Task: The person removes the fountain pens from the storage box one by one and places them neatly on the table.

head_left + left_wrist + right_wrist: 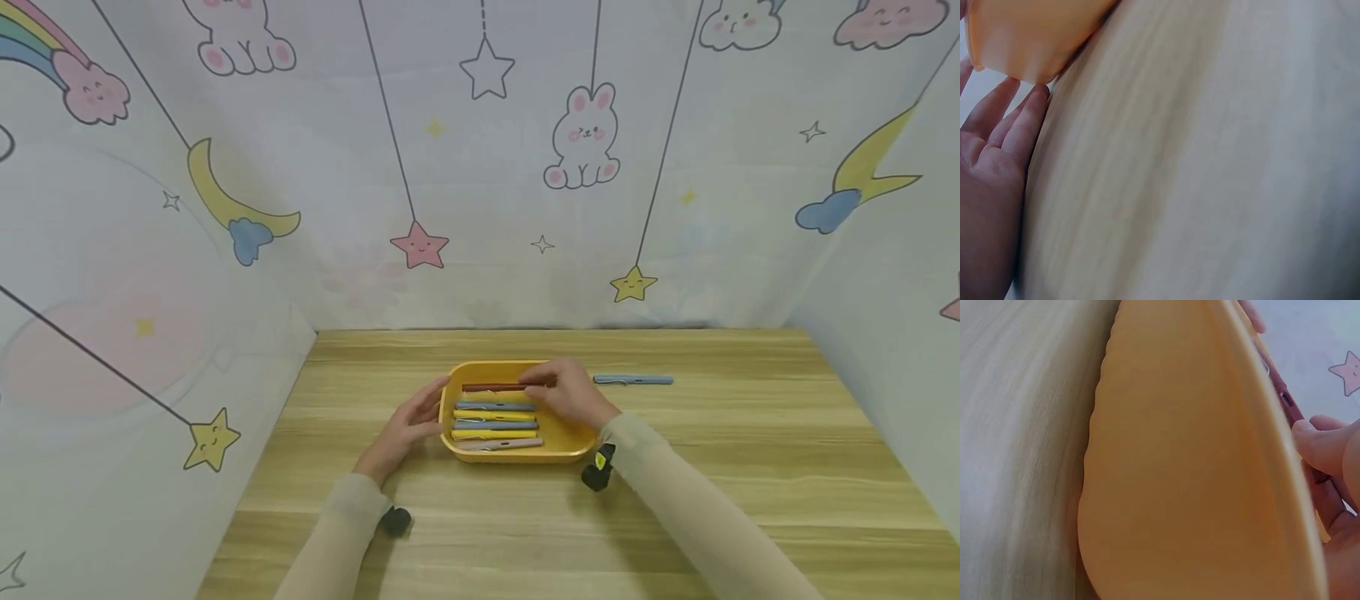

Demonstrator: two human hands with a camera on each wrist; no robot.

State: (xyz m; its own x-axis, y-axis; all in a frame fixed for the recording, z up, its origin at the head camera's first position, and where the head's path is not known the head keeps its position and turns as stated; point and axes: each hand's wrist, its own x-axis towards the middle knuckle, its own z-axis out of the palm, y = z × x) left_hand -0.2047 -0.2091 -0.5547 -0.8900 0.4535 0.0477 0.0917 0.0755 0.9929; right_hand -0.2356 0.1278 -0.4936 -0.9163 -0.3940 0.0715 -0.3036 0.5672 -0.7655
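A person's two hands work at a yellow tray [558,435] on a wood-grain table [480,533], seen from the head camera. The right hand [572,393] reaches over the tray's right half, thumb and fingers pinching the right end of a dark red pen [487,387] along the tray's far side. The left hand [408,425] is at the tray's left end, thumb spread from the fingers in a wide, loose shape, touching the tray and gripping no pen. Toward the tray's near side lie a blue pen [495,407], a yellow pen [495,416], a second blue pen [495,425], a second yellow pen [495,434] and a pale pinkish pen [500,445], side by side. A loose blue pen [633,380] rests on the table just right of the tray. Behind the tray hangs a white backdrop [487,167] printed with stars, moons and rabbits.

From the left wrist, the left hand's extended fingertips meet the tray's outer wall; the tabletop beside the tray is blurred.

From the right wrist, the tray's near wall fills the middle. Beyond its rim, the right hand's thumb and fingers close on the dark red pen, its clip visible; whether the pen touches the tray's floor cannot be told.
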